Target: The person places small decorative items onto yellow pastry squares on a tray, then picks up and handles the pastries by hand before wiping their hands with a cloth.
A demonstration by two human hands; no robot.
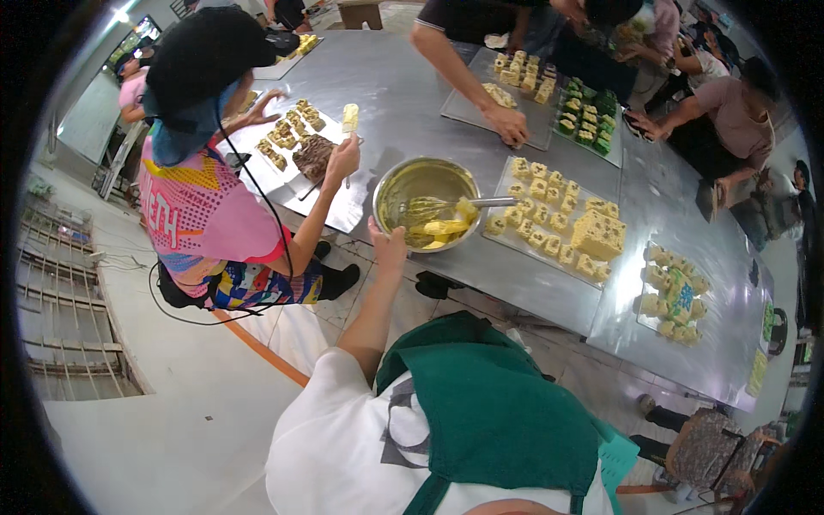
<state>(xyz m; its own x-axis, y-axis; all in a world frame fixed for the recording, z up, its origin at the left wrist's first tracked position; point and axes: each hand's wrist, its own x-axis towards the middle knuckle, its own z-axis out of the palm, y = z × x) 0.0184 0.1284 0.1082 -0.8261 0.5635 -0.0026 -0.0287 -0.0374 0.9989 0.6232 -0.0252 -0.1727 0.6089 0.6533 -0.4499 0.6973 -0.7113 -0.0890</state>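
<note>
My left hand [389, 244] grips the near left side of a steel mixing bowl [384, 190] at the table's edge; its fingers are partly hidden against the wall. In the bowl, a whisk [493, 202] lies with its wires in pale yellow cream and its metal handle over the right rim. Below the whisk rests a bright yellow item [444, 227], perhaps a spatula, smeared with cream. Right of the bowl, a tray [491, 233] carries rows of small cream-topped cake pieces [539, 190] and a larger decorated cake block [599, 235]. My right hand is out of view.
On the left, a person in pink [210, 206] holds a cream-covered spatula [350, 118] over a brown cake [314, 160]. Across the steel table [403, 86], another person's hand [506, 126] rests by a tray. More decorated cakes [678, 292] stand at right.
</note>
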